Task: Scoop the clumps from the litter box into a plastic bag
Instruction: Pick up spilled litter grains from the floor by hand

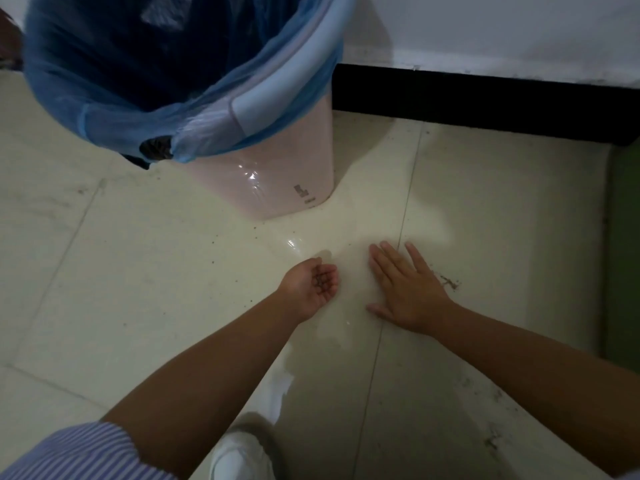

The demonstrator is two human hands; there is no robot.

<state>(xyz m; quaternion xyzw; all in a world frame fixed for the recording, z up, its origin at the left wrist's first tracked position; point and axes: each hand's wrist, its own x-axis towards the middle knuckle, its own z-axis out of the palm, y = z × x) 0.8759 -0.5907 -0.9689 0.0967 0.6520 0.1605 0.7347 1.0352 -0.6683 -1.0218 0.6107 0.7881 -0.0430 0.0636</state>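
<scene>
Left hand (313, 284) is cupped palm-up just above the floor, fingers curled round a small pile of dark litter grains (320, 280) sitting in the palm. Right hand (405, 289) lies flat, palm down, fingers straight and spread, pressed on the pale glossy tiled floor (138, 271) just beside the left; it grasps nothing. More dark grit (450, 282) is smeared on the tile at the right hand's outer edge, with loose specks scattered wider. Pale pink plastic bin (277, 174) lined with a translucent blue plastic bag (114, 81) stands ahead and to the left, mouth open, bag rim folded over the bin edge. No litter box or scoop in view, so my read is cleanup of spilled litter: sweeping grains by hand into the cupped palm. Next move probably calls for the right hand to rake the remaining smear toward the left palm, then the left hand to lift level over to the bag mouth and tip. Risk: grains are loose and the palm is shallow, so any tilt on the way sheds them back onto the floor. A white shoe (239, 459) sits at the bottom edge, clear of the work.
</scene>
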